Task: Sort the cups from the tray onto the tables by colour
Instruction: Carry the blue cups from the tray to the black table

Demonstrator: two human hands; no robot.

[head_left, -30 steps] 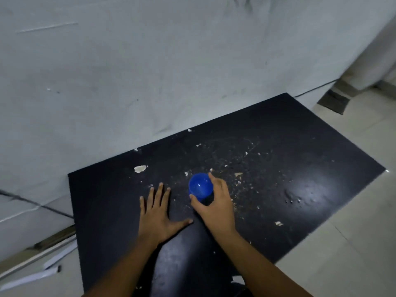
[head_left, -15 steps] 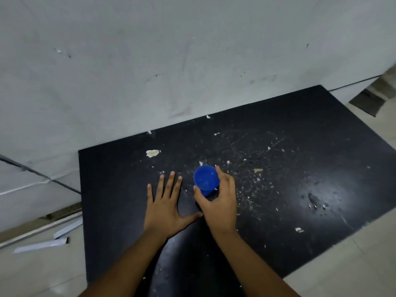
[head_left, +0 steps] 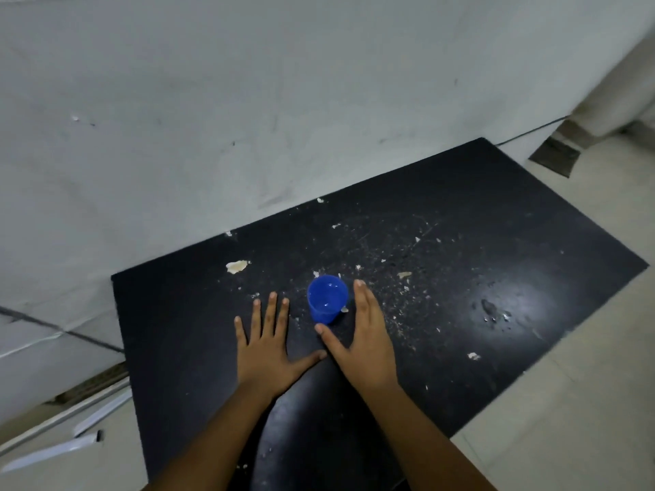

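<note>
Standing upright near the middle of the black table (head_left: 496,214), the blue cup (head_left: 326,299) is judged placed, the right hand (head_left: 361,334) beside it with straight fingers, the left hand (head_left: 264,343) laid flat; return to the tray is next required.

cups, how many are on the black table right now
1. The blue cup stands upright near the middle of the black table, just left of the right hand. No tray or other cups are in view.
</note>
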